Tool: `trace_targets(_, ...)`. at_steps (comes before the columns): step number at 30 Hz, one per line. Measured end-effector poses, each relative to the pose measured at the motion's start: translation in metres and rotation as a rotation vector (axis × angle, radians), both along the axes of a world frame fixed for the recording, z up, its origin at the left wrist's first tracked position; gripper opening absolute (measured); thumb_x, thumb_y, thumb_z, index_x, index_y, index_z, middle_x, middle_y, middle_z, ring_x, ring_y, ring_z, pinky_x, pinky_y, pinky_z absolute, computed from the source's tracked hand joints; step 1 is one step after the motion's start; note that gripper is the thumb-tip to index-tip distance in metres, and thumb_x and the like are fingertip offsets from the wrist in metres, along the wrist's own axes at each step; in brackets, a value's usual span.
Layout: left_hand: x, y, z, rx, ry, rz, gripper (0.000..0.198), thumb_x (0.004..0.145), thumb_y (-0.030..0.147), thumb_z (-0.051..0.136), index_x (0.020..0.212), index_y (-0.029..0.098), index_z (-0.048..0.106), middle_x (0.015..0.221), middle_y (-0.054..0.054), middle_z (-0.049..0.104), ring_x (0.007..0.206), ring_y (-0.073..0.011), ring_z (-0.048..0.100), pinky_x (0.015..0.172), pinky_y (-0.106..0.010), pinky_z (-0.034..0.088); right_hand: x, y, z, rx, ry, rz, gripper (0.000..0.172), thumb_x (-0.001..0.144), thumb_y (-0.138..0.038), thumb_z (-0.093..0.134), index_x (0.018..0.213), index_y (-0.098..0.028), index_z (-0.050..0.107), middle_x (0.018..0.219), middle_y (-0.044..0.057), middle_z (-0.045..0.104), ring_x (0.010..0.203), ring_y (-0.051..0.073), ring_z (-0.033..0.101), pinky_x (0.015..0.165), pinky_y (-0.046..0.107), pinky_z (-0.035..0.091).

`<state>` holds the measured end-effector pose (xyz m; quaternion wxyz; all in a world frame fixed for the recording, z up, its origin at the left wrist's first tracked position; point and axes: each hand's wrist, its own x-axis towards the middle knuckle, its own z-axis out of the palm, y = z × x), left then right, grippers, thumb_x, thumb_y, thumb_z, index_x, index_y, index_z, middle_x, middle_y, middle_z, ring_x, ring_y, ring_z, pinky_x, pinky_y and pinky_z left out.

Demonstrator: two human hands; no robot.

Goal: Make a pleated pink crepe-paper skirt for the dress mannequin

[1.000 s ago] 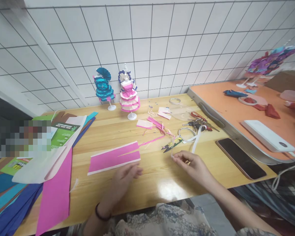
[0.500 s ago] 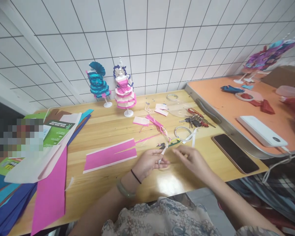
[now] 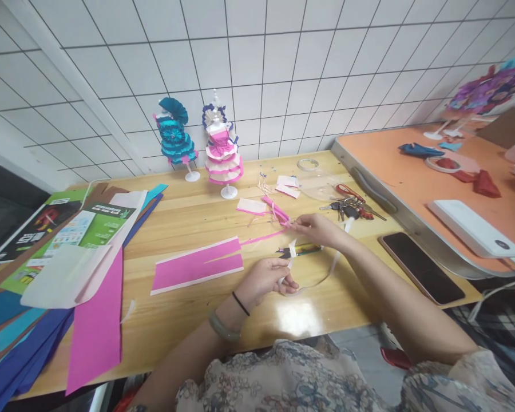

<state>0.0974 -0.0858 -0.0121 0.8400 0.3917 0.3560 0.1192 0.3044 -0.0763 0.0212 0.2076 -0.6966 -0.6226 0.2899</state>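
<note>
My left hand (image 3: pixel 277 277) is closed, pinching a narrow white tape strip (image 3: pixel 285 273) that sticks up from its fingers. A thin curved length trails from this hand toward a loose white tape end (image 3: pixel 335 261) beside my right forearm. Farther forward, my right hand (image 3: pixel 316 229) has its thumb and fingers together at the near end of a bundle of pink paper strips (image 3: pixel 276 210). Between the hands lies a pair of small snips (image 3: pixel 302 250), partly covered by white tape. Left of them rests a slit pink sheet with white edges (image 3: pixel 193 268).
Two dolls in paper dresses, one teal (image 3: pixel 175 140) and one pink-and-white (image 3: pixel 224 154), stand by the tiled wall. Keys (image 3: pixel 347 207) and a phone (image 3: pixel 420 268) lie at right. Coloured paper (image 3: pixel 96 326) is stacked at left. An orange table (image 3: pixel 403 183) holds a white power bank (image 3: pixel 476 229).
My right hand has moved forward and left, from beside the left hand to the pink strips. My left hand stays nearly still with the tape. The view has shifted slightly.
</note>
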Motion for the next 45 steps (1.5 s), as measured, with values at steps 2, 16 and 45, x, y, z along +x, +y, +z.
trace_targets(2,0.000,0.000,0.000,0.001,-0.002,0.001,0.029,0.070,0.026,0.067,0.091,0.009,0.055,0.059,-0.001,0.059,0.055,-0.0143,0.063,0.060,-0.029,0.052,0.006,0.007,0.001,0.007,0.115,-0.084,0.047,0.076,-0.061,0.050,0.067,-0.016,0.060,0.053,-0.001,0.054,0.047,0.010,0.042,0.047,0.024,0.031)
trace_targets(16,-0.008,0.001,0.003,-0.039,-0.083,0.040,0.031,0.071,0.026,0.066,0.093,0.008,0.053,0.060,-0.004,0.062,0.054,-0.0145,0.063,0.061,-0.029,0.051,-0.007,0.017,0.028,0.124,-0.239,-0.032,0.029,0.080,-0.041,0.053,0.072,-0.017,0.067,0.066,0.005,0.064,0.061,0.016,0.054,0.057,0.027,0.035)
trace_targets(45,-0.010,0.001,-0.002,0.008,-0.114,0.016,0.032,0.071,0.034,0.068,0.089,0.011,0.055,0.067,-0.006,0.063,0.062,-0.0154,0.066,0.061,-0.025,0.051,-0.001,-0.007,0.020,-0.085,0.564,-0.001,0.036,0.068,-0.049,0.068,0.078,-0.014,0.065,0.068,0.001,0.061,0.055,0.008,0.047,0.051,0.022,0.033)
